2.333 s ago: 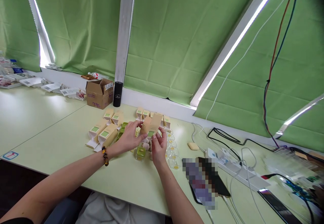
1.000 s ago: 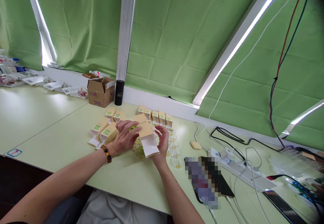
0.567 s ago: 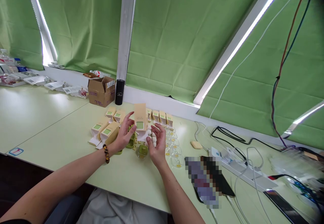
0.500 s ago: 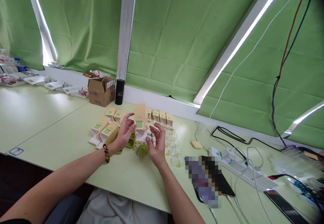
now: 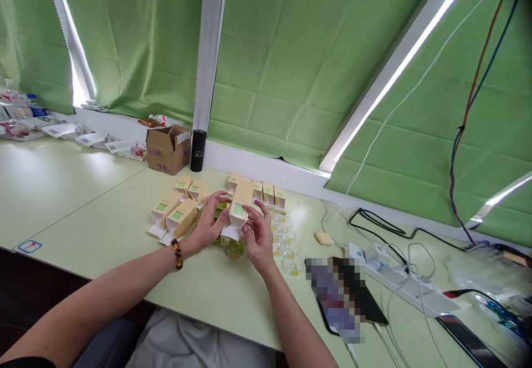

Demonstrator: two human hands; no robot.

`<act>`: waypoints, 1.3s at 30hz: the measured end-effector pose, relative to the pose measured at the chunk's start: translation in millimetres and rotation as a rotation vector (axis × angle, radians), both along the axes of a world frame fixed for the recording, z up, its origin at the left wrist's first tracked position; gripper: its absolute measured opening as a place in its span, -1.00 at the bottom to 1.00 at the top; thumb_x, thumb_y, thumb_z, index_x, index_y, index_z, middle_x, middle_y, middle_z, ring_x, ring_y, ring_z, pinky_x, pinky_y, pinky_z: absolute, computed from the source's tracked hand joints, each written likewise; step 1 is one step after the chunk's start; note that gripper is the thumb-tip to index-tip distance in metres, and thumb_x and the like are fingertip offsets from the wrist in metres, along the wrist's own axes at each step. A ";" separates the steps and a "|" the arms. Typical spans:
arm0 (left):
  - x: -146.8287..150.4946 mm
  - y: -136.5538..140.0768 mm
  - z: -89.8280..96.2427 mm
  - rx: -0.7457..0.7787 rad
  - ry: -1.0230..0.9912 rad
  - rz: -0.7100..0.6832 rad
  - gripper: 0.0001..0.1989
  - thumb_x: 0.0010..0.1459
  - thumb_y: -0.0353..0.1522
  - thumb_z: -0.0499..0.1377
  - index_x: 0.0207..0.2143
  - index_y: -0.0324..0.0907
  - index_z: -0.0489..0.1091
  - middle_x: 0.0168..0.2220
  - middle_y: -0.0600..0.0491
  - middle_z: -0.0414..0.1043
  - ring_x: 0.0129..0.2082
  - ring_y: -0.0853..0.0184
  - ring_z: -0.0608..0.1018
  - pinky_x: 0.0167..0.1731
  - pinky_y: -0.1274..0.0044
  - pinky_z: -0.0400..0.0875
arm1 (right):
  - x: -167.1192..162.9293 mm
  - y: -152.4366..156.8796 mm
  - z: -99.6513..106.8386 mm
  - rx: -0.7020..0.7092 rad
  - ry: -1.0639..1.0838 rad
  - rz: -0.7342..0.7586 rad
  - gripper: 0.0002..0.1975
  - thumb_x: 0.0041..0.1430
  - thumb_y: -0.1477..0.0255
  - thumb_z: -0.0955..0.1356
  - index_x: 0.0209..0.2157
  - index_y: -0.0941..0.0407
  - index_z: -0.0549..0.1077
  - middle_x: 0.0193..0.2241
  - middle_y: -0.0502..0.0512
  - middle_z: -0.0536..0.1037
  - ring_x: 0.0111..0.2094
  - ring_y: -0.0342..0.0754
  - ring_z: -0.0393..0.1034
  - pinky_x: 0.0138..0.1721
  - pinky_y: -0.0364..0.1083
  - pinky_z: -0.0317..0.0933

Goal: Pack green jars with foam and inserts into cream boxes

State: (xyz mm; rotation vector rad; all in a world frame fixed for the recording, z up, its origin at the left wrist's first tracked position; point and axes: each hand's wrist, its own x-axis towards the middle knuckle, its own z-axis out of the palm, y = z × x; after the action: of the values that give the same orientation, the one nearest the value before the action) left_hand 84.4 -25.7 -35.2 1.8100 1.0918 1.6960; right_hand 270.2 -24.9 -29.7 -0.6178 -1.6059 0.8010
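Note:
Between my hands is a cream cardboard box [image 5: 242, 193] with a green label panel, tilted, its lower flap open towards me. My left hand [image 5: 210, 225] grips its left side, with thumb and fingers curved in. On the other side, my right hand [image 5: 260, 239] has its fingertips against the box near the open end. Below it on the table stands a small clear jar with a green lid [image 5: 235, 248]. More green pieces lie behind my left hand, partly hidden. Similar boxes with open flaps [image 5: 182, 215] lie to the left.
A row of cream boxes [image 5: 268, 193] stands behind my hands. Clear plastic cups [image 5: 286, 246] with yellow spots line up on the right. Further right are phones [image 5: 357, 290], a power strip [image 5: 399, 279] and loose cables. A brown carton [image 5: 166, 152] and black tumbler [image 5: 198, 151] stand at the back.
The box has tipped from nearly upright, so its open end now faces me, and has shifted slightly right. My right fingers have closed in onto it. The view has shifted slightly.

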 end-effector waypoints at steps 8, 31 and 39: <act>-0.1 -8.6 9.5 0.132 0.102 -0.145 -0.61 0.40 -0.27 0.16 0.24 -0.02 0.36 0.31 -0.15 0.13 0.12 0.17 0.46 -0.03 0.37 0.54 | 2.2 6.4 -1.1 -0.042 0.073 0.034 -0.57 0.28 0.28 0.42 0.17 -0.08 0.50 0.33 0.22 0.15 -0.11 -0.01 0.52 -0.12 0.04 0.49; 7.8 -5.6 -1.6 0.062 0.047 -0.045 -0.71 0.34 -0.29 0.24 0.09 -0.07 0.51 0.20 -0.12 0.19 -0.23 0.39 0.53 -0.25 0.48 0.56 | -6.0 9.3 -7.2 -0.114 0.086 -0.046 -0.65 0.28 0.20 0.45 0.06 -0.05 0.54 0.21 0.19 0.30 -0.18 -0.08 0.50 -0.18 -0.03 0.51; 5.1 -12.0 5.3 0.077 0.100 -0.135 -0.57 0.40 -0.18 0.16 0.27 -0.02 0.41 0.27 -0.17 0.15 0.03 0.18 0.48 -0.12 0.40 0.54 | -4.0 11.3 -5.8 -0.113 0.133 -0.046 -0.63 0.26 0.21 0.47 0.07 -0.03 0.55 0.22 0.20 0.32 -0.20 -0.09 0.50 -0.16 -0.01 0.50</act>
State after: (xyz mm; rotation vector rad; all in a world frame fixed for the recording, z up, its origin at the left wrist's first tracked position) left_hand 89.5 -37.7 -29.9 1.9877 0.9326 1.6041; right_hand 266.1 -13.6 -35.5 -0.6660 -1.4281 0.8852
